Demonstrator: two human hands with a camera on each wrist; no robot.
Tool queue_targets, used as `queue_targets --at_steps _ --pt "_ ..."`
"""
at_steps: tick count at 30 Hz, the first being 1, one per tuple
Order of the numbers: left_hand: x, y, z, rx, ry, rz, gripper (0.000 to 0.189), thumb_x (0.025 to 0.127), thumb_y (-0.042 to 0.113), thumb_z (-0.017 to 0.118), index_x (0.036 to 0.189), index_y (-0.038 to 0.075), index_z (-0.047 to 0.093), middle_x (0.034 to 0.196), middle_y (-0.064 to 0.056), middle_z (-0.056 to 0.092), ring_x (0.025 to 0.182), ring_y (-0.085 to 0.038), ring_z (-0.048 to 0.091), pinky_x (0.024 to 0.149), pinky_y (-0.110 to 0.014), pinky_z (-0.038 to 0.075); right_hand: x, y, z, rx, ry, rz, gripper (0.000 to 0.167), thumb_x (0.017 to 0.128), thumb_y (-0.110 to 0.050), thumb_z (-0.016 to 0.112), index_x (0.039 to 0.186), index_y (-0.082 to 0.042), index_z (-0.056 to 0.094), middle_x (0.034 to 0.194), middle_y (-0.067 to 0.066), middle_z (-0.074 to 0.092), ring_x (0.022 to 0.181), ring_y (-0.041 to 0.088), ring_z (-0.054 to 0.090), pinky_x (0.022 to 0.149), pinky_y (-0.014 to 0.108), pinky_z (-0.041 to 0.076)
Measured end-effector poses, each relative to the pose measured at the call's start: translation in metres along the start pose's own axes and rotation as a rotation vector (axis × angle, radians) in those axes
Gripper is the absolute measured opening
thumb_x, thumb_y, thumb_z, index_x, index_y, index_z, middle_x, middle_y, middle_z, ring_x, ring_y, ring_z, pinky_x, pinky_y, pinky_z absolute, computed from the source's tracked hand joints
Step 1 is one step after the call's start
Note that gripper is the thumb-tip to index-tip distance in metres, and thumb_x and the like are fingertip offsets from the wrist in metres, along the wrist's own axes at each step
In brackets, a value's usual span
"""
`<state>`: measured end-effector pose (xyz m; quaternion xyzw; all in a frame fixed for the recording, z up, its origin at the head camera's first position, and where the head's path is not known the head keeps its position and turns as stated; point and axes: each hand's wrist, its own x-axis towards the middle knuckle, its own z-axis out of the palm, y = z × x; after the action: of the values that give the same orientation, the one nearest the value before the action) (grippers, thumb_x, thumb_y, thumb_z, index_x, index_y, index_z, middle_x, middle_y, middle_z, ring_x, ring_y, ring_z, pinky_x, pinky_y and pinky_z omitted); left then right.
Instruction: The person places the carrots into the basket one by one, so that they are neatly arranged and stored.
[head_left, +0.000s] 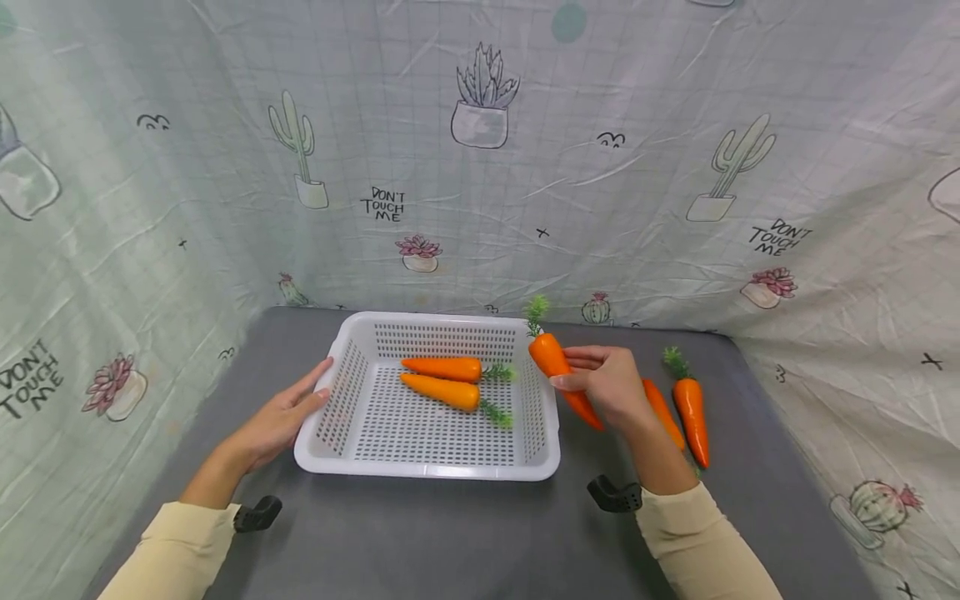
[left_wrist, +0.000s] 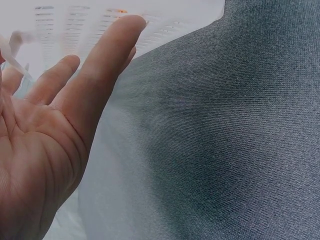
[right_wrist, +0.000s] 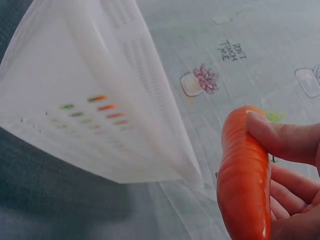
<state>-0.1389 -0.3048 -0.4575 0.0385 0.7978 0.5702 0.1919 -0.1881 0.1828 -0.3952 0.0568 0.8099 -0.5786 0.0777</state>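
Right hand point(head_left: 613, 387) pinches carrot point(head_left: 549, 354) near its leafy end; left hand point(head_left: 276, 422), grip uncurled, touches perforated plastic basket point(head_left: 427, 471) near tabletop's point(head_left: 420, 542) rear edge, apparently to steady it.

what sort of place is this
Probably a makeshift, screened-off tabletop booth: creased pale sheeting printed with potted cacti lines the back and sides of a dark grey fabric-topped table bearing a white perforated rectangular basket.
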Motion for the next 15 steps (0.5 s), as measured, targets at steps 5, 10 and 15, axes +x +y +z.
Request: queue_targets --at_steps 5,10,15 --pt "-0.002 0.0 0.0 0.004 0.007 0.006 0.071 0.112 0.044 0.043 0.167 0.04 -0.001 0.173 -0.025 0.012 0.139 -0.048 0.051 0.09 -0.047 0.059 -0.001 -0.004 0.007 -0.017 -0.011 0.004 0.056 0.082 -0.01 0.088 0.134 -0.004 0.069 0.134 0.02 0.071 0.119 0.035 0.07 0.094 0.043 0.06" --pt "-0.002 -0.001 -0.001 0.001 0.014 -0.004 0.07 0.112 0.045 0.042 0.167 0.041 0.0 0.174 -0.024 0.014 0.139 -0.047 0.052 0.09 -0.048 0.059 -0.003 -0.007 0.013 -0.017 -0.048 -0.022 0.054 0.083 -0.008 0.087 0.133 -0.003 0.07 0.133 0.021 0.071 0.119 0.035 0.071 0.094 0.043 0.06" --pt "0.0 -0.001 0.0 -0.003 0.019 -0.008 0.07 0.112 0.045 0.044 0.167 0.04 0.001 0.174 -0.022 0.015 0.138 -0.047 0.052 0.09 -0.049 0.059 -0.003 -0.011 0.019 -0.018 -0.078 -0.041 0.053 0.082 -0.006 0.087 0.132 0.0 0.07 0.133 0.022 0.071 0.12 0.036 0.071 0.095 0.044 0.06"
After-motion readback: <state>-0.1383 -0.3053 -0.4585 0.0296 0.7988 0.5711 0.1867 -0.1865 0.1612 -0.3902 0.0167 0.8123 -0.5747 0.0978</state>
